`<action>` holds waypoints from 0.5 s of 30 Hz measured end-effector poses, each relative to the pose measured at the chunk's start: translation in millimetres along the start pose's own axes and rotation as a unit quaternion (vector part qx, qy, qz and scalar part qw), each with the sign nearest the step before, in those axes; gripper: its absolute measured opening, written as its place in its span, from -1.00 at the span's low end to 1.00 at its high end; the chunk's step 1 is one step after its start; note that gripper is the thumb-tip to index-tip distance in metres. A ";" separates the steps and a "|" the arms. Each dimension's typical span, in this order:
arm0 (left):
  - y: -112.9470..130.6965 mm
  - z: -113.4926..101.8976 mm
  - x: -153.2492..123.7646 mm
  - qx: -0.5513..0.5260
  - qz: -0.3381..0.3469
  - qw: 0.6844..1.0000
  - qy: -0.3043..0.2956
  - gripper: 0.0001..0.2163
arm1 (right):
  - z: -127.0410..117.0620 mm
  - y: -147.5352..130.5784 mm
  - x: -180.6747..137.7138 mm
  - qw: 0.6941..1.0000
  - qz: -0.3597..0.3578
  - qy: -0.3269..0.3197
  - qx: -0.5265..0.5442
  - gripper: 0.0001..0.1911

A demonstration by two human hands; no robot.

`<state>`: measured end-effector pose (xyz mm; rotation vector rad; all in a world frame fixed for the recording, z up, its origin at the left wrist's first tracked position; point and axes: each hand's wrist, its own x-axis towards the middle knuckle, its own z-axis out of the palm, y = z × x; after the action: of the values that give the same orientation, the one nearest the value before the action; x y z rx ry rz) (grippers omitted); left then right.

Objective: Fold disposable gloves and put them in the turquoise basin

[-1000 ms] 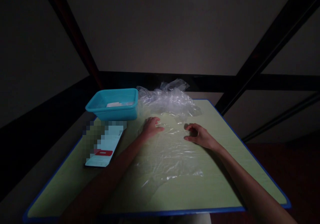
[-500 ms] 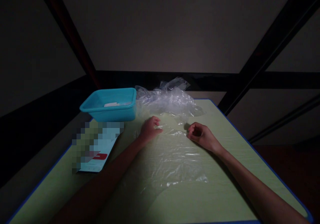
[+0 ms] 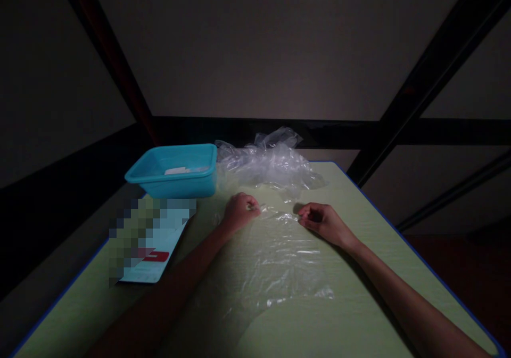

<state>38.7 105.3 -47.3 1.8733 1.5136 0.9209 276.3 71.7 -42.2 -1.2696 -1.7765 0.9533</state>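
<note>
A clear plastic bag (image 3: 283,257) lies flat and wrinkled on the table between my forearms. My left hand (image 3: 240,210) pinches its far edge on the left, thumb and fingers pressed together. At the right end of the same edge, my right hand (image 3: 325,222) is closed with its fingertips on the film. The edge runs between the two hands. Just beyond them rests a crumpled heap of clear plastic bags (image 3: 275,163).
A blue plastic basin (image 3: 179,187) with white items inside stands at the back left. In front of it lies a partly blurred light-blue flat packet or board (image 3: 149,267) with a red mark. The pale green table (image 3: 311,331) has a blue edge; a wall rises behind.
The left hand's thumb and fingers have closed onto the bag's edge. My right hand keeps its grip with little movement. The whole view has shifted slightly.
</note>
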 end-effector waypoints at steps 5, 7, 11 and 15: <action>0.8 -3.0 0.1 -0.043 0.011 0.999 0.002 -0.87 | -2.0 -0.4 0.7 1.000 -0.005 -0.003 -0.002 -0.82; 0.4 -5.3 -0.2 -0.065 0.016 0.998 -0.003 -0.87 | -3.1 -0.5 0.9 1.000 -0.008 -0.005 -0.002 -0.81; 0.5 -8.3 -2.0 -0.118 0.024 0.992 -0.030 -0.88 | -4.9 -1.5 0.4 1.000 -0.016 -0.008 -0.009 -0.81; 3.9 -7.5 -4.8 -0.175 0.033 0.982 -0.064 -0.84 | -5.8 -2.2 -0.4 0.999 -0.024 -0.010 -0.022 -0.84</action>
<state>34.5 99.8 -40.5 1.6965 1.1350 1.0029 280.7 71.7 -37.7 -1.2434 -1.8431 0.9078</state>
